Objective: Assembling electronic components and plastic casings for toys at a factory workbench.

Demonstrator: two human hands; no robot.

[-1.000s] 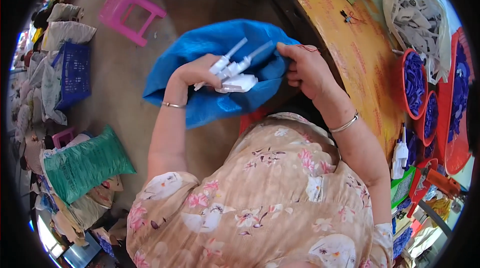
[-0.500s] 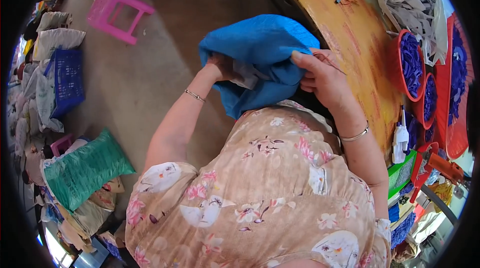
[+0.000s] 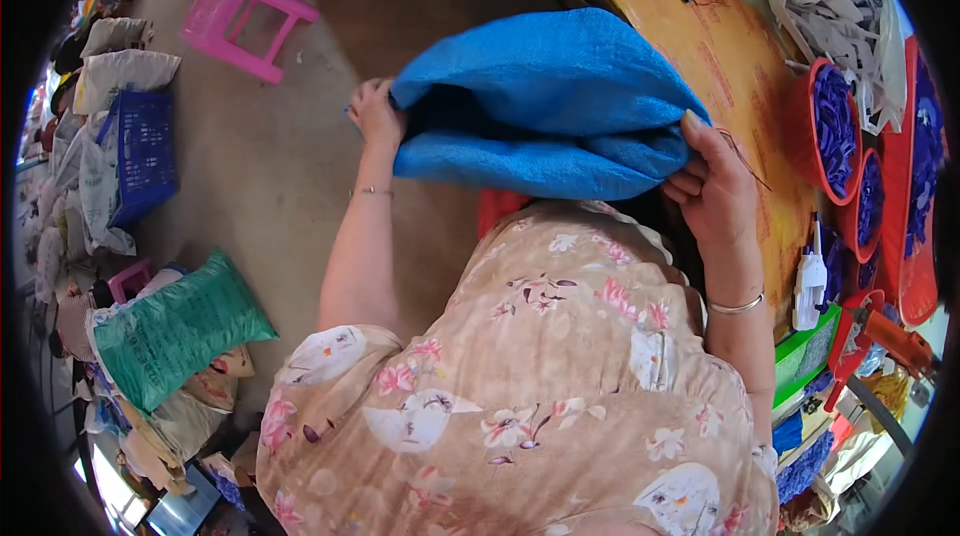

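A blue woven sack (image 3: 560, 66) is stretched between my two hands, its mouth spread wide and facing me, its inside dark. My left hand (image 3: 377, 118) is closed round the left end of the rim. At the right end, my right hand (image 3: 722, 176) pinches the rim between thumb and fingers. A thin reddish-brown piece (image 3: 745, 158) with a pointed end sticks out beside the right hand's knuckles; it resembles small scissors, but I cannot make it out fully.
Right of me runs a yellow-brown table (image 3: 745, 86), with red tubs (image 3: 850, 171) of purple strips and a white bag of scraps (image 3: 835, 16) along it. A pink stool (image 3: 240, 26), a blue basket (image 3: 145, 156) and a green sack (image 3: 185, 331) are on the left.
My left hand has come out of the sack and moved left to its rim. The right hand has shifted right, and the mouth is wider. The pale thing seen inside no longer shows.
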